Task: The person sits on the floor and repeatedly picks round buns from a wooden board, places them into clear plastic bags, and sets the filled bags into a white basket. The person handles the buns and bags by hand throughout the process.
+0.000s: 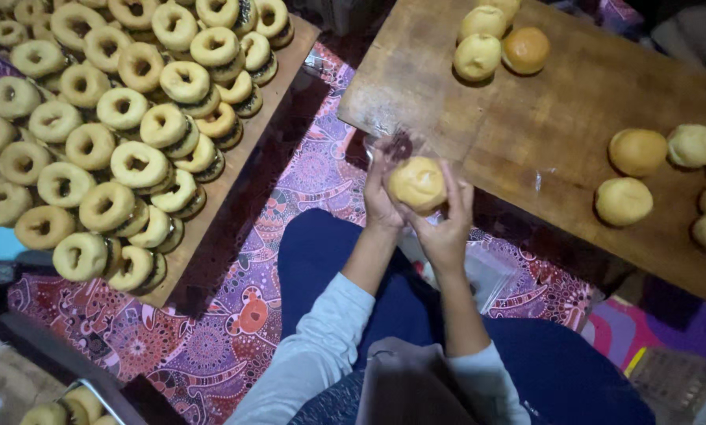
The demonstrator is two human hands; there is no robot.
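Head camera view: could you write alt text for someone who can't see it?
Seen from above, a seated person's left hand and right hand hold a round golden bun in clear plastic wrap over their lap. A wooden board ahead carries more buns; a board at left is heaped with ring doughnuts, over a patterned purple cloth.

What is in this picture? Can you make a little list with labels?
left hand: holds the bun from the left
right hand: holds the same bun from the right and below
bun: round, golden, in a clear bag
board: wooden, with more buns on it
tray: on the left, stacked with ring doughnuts
floor: patterned mat
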